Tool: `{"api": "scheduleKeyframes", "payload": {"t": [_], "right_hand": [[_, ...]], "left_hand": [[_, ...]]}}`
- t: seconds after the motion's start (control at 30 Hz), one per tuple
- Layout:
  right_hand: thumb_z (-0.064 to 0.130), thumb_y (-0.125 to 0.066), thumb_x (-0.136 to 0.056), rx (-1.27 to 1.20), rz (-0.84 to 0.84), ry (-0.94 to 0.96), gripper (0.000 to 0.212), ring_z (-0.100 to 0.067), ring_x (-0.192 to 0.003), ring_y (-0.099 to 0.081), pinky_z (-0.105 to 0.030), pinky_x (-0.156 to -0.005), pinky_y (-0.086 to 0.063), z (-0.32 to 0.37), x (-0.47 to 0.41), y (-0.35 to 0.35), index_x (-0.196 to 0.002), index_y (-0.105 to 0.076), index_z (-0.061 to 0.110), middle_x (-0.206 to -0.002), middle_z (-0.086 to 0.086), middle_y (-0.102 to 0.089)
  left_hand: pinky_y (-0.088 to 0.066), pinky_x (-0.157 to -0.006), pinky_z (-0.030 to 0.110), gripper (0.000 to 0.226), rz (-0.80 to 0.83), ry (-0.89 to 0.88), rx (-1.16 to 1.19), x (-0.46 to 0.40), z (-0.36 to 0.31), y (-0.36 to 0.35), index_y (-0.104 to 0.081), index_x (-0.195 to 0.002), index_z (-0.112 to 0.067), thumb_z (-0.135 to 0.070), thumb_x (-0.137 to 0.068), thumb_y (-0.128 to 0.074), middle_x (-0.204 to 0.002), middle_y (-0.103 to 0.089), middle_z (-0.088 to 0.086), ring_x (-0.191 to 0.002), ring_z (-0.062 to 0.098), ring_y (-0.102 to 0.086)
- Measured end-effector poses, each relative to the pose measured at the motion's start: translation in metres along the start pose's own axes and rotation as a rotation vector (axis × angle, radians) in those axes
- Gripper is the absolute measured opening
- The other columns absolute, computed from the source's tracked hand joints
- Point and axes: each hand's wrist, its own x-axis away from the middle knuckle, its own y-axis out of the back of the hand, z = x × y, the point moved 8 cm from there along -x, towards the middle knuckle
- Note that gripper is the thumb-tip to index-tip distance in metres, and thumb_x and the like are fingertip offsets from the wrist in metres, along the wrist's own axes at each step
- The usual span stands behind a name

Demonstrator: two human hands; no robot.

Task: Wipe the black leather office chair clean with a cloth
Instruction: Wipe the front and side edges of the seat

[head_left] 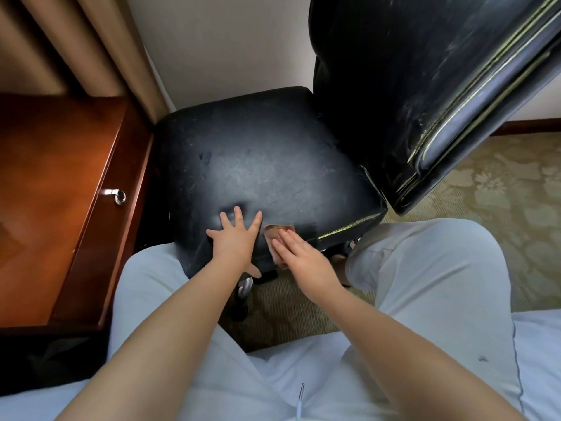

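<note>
Here we brace the black leather seat point(258, 165) with our left hand point(235, 238) spread flat near its front edge, while our right hand point(303, 253) presses the pinkish cloth point(277, 230) flat-fingered just beside it; firm overlapping strokes toward the far backrest point(425, 86) would serve best.

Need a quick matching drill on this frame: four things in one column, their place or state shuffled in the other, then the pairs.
1. left hand
2. cloth
3. drawer handle
4. chair back

A. pinned under the right hand at the seat's front edge
B. on the wooden desk
C. spread flat on the seat
D. rises right of the seat

Pairs: 1-C, 2-A, 3-B, 4-D
</note>
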Motion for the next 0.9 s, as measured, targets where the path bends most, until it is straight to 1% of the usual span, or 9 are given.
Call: {"api": "scheduleKeyframes", "payload": {"t": [0.07,0.17,0.33,0.47,0.6,0.7,0.77,0.83,0.9], "right_hand": [[-0.015,-0.071,-0.064,-0.05,-0.016,-0.096,0.077,-0.036,-0.129,-0.045,-0.051,-0.09,-0.051,-0.022,0.005,0.005,-0.135,-0.05,0.005,-0.142,-0.017,-0.045],[-0.012,-0.058,-0.08,-0.067,-0.039,-0.196,0.066,-0.035,-0.137,-0.032,-0.047,-0.104,-0.041,-0.032,0.006,0.007,-0.141,-0.041,0.005,-0.149,-0.016,-0.035],[-0.011,-0.078,-0.059,-0.033,0.023,-0.037,0.07,-0.038,-0.123,-0.051,-0.051,-0.099,-0.044,0.021,-0.01,-0.007,-0.126,-0.057,-0.002,-0.133,-0.022,-0.052],[-0.004,-0.084,-0.054,0.049,0.046,0.091,0.076,-0.032,-0.12,-0.055,-0.041,-0.097,-0.043,0.019,-0.005,-0.003,-0.125,-0.059,0.003,-0.131,-0.018,-0.056],[-0.009,-0.081,-0.057,0.023,0.055,-0.074,0.074,-0.035,-0.121,-0.054,-0.047,-0.092,-0.051,-0.01,-0.001,0.006,-0.126,-0.058,0.001,-0.132,-0.02,-0.054],[-0.011,-0.063,-0.077,0.016,0.12,0.003,0.069,-0.036,-0.139,-0.029,-0.047,-0.114,-0.022,0.016,-0.007,-0.004,-0.141,-0.038,0.001,-0.148,-0.021,-0.031],[-0.009,-0.059,-0.081,0.041,0.12,0.108,0.069,-0.034,-0.142,-0.02,-0.039,-0.113,-0.005,0.035,-0.007,-0.009,-0.144,-0.032,0.003,-0.152,-0.018,-0.024],[-0.002,-0.058,-0.085,0.078,0.129,0.129,0.067,-0.031,-0.144,-0.016,-0.038,-0.112,0.002,0.035,-0.006,-0.01,-0.146,-0.032,0.008,-0.154,-0.015,-0.022],[0.01,-0.064,-0.082,0.134,0.126,0.125,0.063,-0.031,-0.141,-0.024,-0.044,-0.113,-0.006,0.028,-0.006,-0.006,-0.141,-0.043,0.017,-0.151,-0.014,-0.031]], "left_hand": [[-0.035,-0.105,0.057,0.133,0.01,-0.038,0.002,0.001,0.004,0.003,0.016,-0.151,-0.03,-0.063,-0.063,-0.078,-0.158,0.011,0.018,-0.143,0.046,-0.003],[-0.038,-0.105,0.052,0.135,0.05,-0.059,-0.019,0.001,0.007,0.006,0.015,-0.151,-0.03,-0.059,-0.061,-0.081,-0.159,0.01,0.016,-0.144,0.044,-0.005],[-0.035,-0.109,0.051,0.138,0.076,-0.044,-0.034,-0.001,0.006,0.006,0.016,-0.151,-0.023,-0.052,-0.061,-0.084,-0.16,0.011,0.014,-0.145,0.043,-0.004],[-0.028,-0.113,0.053,0.137,0.072,-0.045,0.009,0.004,0.012,0.003,0.013,-0.152,-0.016,-0.051,-0.062,-0.084,-0.16,0.013,0.008,-0.146,0.038,0.002],[-0.024,-0.114,0.056,0.136,0.073,-0.044,0.042,0.005,0.013,0.001,0.013,-0.152,-0.015,-0.05,-0.063,-0.084,-0.16,0.014,0.005,-0.147,0.036,0.005],[-0.027,-0.112,0.056,0.137,0.073,-0.037,0.035,0.003,0.01,0.002,0.013,-0.152,-0.014,-0.048,-0.062,-0.085,-0.16,0.014,0.006,-0.146,0.037,0.004],[-0.029,-0.112,0.055,0.137,0.07,-0.042,0.031,0.002,0.01,0.002,0.012,-0.152,-0.015,-0.048,-0.062,-0.085,-0.16,0.013,0.006,-0.146,0.037,0.003],[-0.029,-0.112,0.055,0.137,0.065,-0.048,0.032,0.002,0.011,0.002,0.011,-0.153,-0.015,-0.051,-0.062,-0.084,-0.16,0.013,0.005,-0.147,0.036,0.003],[-0.028,-0.112,0.055,0.136,0.06,-0.051,0.038,0.003,0.013,0.001,0.011,-0.153,-0.015,-0.053,-0.062,-0.084,-0.16,0.014,0.004,-0.147,0.035,0.004]]}}
